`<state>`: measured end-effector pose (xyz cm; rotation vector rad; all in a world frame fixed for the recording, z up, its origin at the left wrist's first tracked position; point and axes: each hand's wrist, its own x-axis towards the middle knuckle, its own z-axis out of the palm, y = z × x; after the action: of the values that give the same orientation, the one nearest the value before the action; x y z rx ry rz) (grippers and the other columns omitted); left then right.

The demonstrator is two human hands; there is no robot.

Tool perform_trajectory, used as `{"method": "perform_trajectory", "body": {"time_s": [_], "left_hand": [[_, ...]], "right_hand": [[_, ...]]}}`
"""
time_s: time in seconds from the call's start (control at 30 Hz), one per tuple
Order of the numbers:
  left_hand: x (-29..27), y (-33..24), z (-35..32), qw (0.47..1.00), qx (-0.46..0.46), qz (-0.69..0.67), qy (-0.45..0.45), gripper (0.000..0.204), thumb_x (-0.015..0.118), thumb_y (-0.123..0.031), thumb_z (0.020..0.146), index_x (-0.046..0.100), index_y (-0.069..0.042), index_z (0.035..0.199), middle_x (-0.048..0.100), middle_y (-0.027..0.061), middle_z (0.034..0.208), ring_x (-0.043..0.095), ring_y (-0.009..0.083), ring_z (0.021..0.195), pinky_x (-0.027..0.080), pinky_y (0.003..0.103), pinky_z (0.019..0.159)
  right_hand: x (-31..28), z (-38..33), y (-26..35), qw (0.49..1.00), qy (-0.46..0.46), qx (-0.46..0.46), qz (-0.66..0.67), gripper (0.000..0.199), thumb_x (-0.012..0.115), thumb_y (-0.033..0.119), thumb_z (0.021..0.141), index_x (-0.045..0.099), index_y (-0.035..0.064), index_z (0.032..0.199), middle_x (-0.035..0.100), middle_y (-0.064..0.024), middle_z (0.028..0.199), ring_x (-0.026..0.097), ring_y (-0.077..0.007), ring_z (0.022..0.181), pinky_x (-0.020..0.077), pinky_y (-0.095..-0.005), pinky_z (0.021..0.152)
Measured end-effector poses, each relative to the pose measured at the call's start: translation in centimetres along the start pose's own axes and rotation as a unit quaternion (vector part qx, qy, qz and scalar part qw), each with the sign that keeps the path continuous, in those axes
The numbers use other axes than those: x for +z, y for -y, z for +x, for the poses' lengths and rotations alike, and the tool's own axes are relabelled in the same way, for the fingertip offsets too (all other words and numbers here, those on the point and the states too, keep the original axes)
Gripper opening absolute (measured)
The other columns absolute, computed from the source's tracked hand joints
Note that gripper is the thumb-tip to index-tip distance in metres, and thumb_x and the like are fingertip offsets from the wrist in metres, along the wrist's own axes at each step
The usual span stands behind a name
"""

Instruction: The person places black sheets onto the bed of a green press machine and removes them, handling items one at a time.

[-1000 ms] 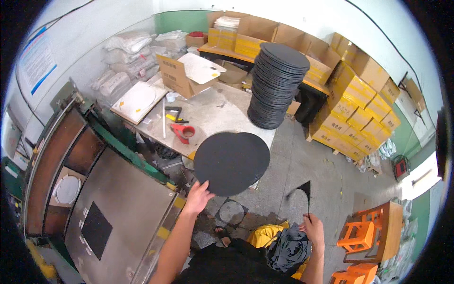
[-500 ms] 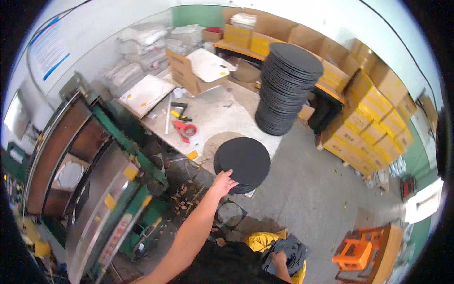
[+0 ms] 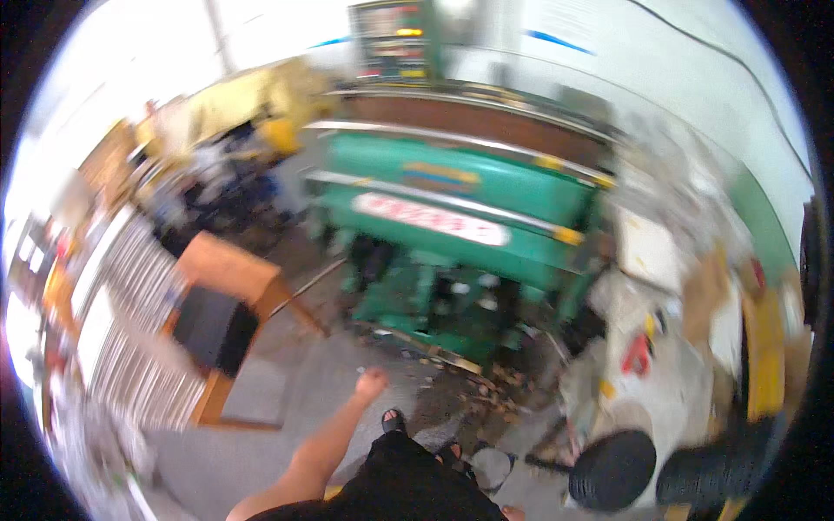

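Observation:
My left hand [image 3: 372, 382] is out over the floor in front of me, well away from the worktable. Nothing shows in it, but motion blur hides how its fingers lie. At the bottom edge only a bit of my right hand [image 3: 512, 513] is visible, and its fingers cannot be made out. To the right, a short stack of round black discs [image 3: 613, 469] rests at the near corner of the worktable [image 3: 673, 395]. Beside it, the taller stack of black discs [image 3: 717, 464] is smeared and partly dark.
A green machine [image 3: 452, 208] with long metal bars stands ahead. At left, a wooden stool or bench [image 3: 230, 265] sits by a black block [image 3: 215, 330] and stacks of pale sheets [image 3: 139, 373]. A red tape dispenser [image 3: 637, 354] lies on the worktable. Dry leaves [image 3: 495, 395] litter the floor.
My view has swung left, from the worktable toward the green machine. My left hand has come off the short stack of black discs, which now lies at the lower right.

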<state>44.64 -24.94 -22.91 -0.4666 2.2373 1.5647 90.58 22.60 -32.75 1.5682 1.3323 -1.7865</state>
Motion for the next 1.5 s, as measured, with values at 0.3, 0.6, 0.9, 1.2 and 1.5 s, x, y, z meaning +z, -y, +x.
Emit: {"method": "perform_trajectory", "body": {"time_s": [0.3, 0.6, 0.9, 1.2, 1.5], "left_hand": [[-33.7, 7.5, -10.5, 0.731, 0.036, -0.101, -0.674, 0.027, 0.062, -0.021, 0.086, 0.058, 0.001, 0.103, 0.065, 0.0143, 0.089, 0.064, 0.0268, 0.084, 0.051, 0.039, 0.076], [-45.4, 11.7, -8.3, 0.774, -0.120, -0.023, -0.621, 0.059, 0.076, -0.042, 0.077, 0.059, 0.003, 0.112, 0.066, 0.0185, 0.104, 0.062, 0.0314, 0.099, 0.048, 0.040, 0.087], [-43.7, 10.5, -11.7, 0.807, -0.013, -0.441, -0.393, 0.014, 0.062, -0.017, 0.082, 0.060, -0.004, 0.081, 0.057, 0.0045, 0.072, 0.053, 0.0160, 0.061, 0.044, 0.028, 0.055], [-44.0, 10.6, -17.8, 0.824, 0.004, -0.516, -0.234, 0.022, 0.059, -0.021, 0.091, 0.059, -0.008, 0.109, 0.063, 0.0045, 0.104, 0.059, 0.0216, 0.094, 0.046, 0.038, 0.066], [-39.4, -9.5, -14.9, 0.784, 0.200, -0.547, -0.213, 0.038, 0.062, -0.013, 0.087, 0.051, -0.008, 0.124, 0.057, 0.0042, 0.117, 0.053, 0.0206, 0.112, 0.042, 0.040, 0.098]], "right_hand": [[14.1, -0.7, 19.6, 0.986, 0.007, -0.091, -0.140, 0.019, 0.061, 0.018, 0.087, 0.057, 0.0034, 0.098, 0.061, -0.0084, 0.082, 0.066, -0.0198, 0.075, 0.0515, -0.0355, 0.061], [31.9, -6.7, 23.2, 0.934, 0.153, -0.161, -0.279, 0.030, 0.061, 0.020, 0.091, 0.054, -0.0008, 0.112, 0.064, -0.0145, 0.092, 0.067, -0.0274, 0.082, 0.0553, -0.0367, 0.066], [27.4, -2.4, 19.2, 0.970, 0.108, -0.041, -0.213, 0.031, 0.056, 0.015, 0.092, 0.053, -0.0092, 0.110, 0.066, -0.0229, 0.098, 0.068, -0.0356, 0.083, 0.0579, -0.0482, 0.069], [25.5, 9.2, 14.8, 0.900, 0.259, -0.063, -0.346, 0.032, 0.059, 0.030, 0.090, 0.063, -0.0012, 0.090, 0.065, -0.0151, 0.072, 0.064, -0.0230, 0.061, 0.0521, -0.0378, 0.057], [42.2, -22.0, 34.5, 0.882, 0.266, -0.341, -0.187, 0.032, 0.060, 0.019, 0.094, 0.058, 0.0001, 0.120, 0.065, -0.0093, 0.110, 0.063, -0.0190, 0.101, 0.0512, -0.0333, 0.085]]}}
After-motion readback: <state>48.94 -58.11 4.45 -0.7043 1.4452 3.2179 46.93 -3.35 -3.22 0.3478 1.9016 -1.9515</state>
